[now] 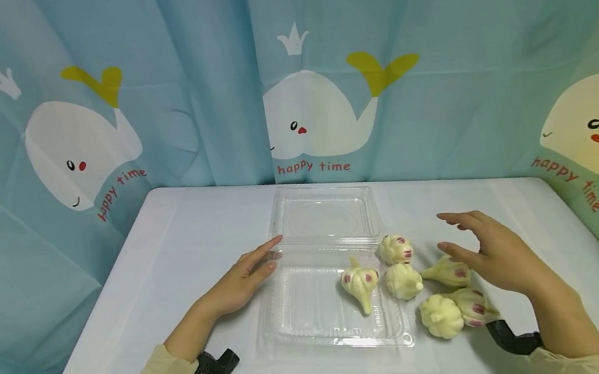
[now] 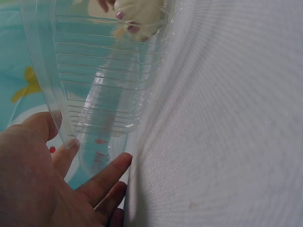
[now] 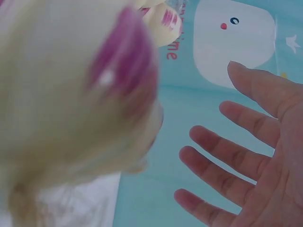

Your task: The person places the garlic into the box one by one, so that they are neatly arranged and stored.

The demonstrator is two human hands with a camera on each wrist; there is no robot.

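Note:
A clear plastic clamshell box lies on the table with its lid folded back away from me. My left hand is at the box's left side near the hinge, fingers fairly straight; in the left wrist view its thumb and a finger reach the rim. One garlic bulb sits inside the box. Several more bulbs are grouped at the box's right side, among them one garlic bulb at the front. Above and right of them hovers my right hand, its fingers spread and holding nothing.
A white cloth covers the table. Behind it hangs a blue curtain printed with whales, which also runs along both sides. Each wrist carries a black strap mount.

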